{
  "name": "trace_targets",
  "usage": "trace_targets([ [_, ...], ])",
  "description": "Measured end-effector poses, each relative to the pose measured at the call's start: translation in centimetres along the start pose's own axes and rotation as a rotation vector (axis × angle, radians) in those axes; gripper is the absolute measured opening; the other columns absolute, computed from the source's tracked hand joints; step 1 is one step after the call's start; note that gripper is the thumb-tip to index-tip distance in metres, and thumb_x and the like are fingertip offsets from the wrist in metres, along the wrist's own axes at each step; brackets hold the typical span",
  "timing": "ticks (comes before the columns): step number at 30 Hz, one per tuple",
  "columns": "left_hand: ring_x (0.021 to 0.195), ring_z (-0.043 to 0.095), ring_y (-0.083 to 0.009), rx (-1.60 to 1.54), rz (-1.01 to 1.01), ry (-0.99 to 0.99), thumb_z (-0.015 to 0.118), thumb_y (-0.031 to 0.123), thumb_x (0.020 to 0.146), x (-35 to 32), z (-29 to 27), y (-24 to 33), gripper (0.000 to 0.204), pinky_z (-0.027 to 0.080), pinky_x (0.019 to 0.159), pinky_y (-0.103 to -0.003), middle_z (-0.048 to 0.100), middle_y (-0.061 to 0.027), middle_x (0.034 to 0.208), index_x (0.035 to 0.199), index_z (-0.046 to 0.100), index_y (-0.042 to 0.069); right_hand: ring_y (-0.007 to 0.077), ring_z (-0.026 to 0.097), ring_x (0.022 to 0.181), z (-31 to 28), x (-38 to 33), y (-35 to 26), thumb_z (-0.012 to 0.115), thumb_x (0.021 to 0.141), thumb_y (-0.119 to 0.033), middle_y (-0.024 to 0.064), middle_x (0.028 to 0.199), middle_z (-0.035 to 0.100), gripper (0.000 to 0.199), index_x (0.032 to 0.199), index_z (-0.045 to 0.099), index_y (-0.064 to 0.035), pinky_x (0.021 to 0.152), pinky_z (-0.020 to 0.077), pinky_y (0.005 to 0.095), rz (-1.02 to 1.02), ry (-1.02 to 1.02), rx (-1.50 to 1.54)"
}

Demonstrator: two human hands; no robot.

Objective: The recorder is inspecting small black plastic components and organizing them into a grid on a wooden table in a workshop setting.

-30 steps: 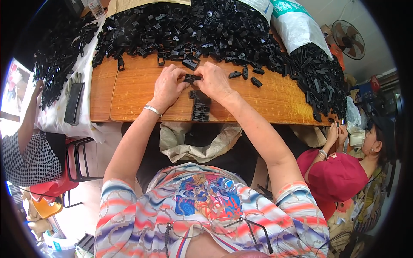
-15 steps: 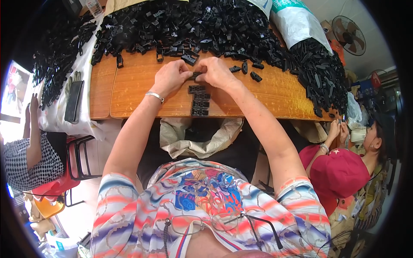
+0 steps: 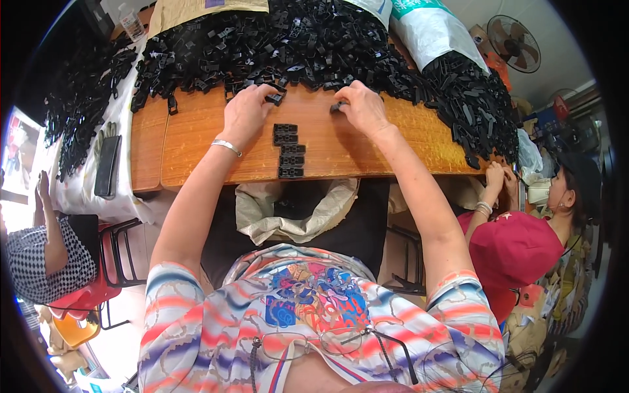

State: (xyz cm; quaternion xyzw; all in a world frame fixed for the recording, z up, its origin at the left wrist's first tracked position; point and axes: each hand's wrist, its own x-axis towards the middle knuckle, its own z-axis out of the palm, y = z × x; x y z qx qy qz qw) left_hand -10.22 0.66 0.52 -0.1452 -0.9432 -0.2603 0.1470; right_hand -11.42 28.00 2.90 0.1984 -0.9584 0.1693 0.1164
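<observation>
At the front edge of the big heap of small black plastic parts (image 3: 262, 49), my left hand (image 3: 246, 112) has its thumb and fingers closed on a black plastic housing (image 3: 277, 98). To the right, apart from it, my right hand (image 3: 364, 110) pinches a smaller black plastic piece (image 3: 337, 107), partly covered by the fingertips. Between my forearms, a column of several black plastic housings (image 3: 291, 160) lies side by side, running toward the table's near edge. The column is slightly crooked at its far end.
An open beige sack (image 3: 282, 229) hangs below the wooden table's (image 3: 216, 154) near edge. A white bag (image 3: 436, 33) spills narrow black pieces (image 3: 481, 108) at right, where a co-worker's hands (image 3: 501, 180) are busy. A dark flat case (image 3: 107, 166) lies on the white-covered table at left.
My hands have parted from the middle, the left toward the heap and the right outward. One more housing lies at the column's far end. The whole view has shifted slightly.
</observation>
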Motion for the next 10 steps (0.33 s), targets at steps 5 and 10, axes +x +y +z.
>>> trace_targets([
  [5, 0.095, 0.062, -0.0288, 0.028, -0.101, -0.015, 0.068, 0.024, 0.086, 0.7, 1.3, 1.7, 0.017, 0.051, 0.079, -0.04, 0.063, -0.0074, 0.093, 0.1, 0.067, 0.015, 0.0341, 0.065, 0.093, 1.1, -0.5, 0.5, 0.072, 0.079, -0.01, 0.0125, 0.1, 0.062, 0.019, 0.098, 0.072, -0.0106, 0.08, 0.0528, 0.0427, -0.05, -0.053, -0.112],
  [10, 0.104, 0.059, -0.0267, -0.011, -0.084, 0.051, 0.071, 0.024, 0.085, 0.2, 2.0, 1.5, 0.016, 0.049, 0.085, -0.036, 0.063, -0.0083, 0.095, 0.097, 0.067, 0.015, 0.0368, 0.064, 0.098, 1.1, -0.4, -0.7, 0.074, 0.08, -0.019, 0.0152, 0.111, 0.063, 0.024, 0.103, 0.074, -0.0113, 0.085, 0.0522, 0.0443, 0.007, -0.192, 0.046],
])
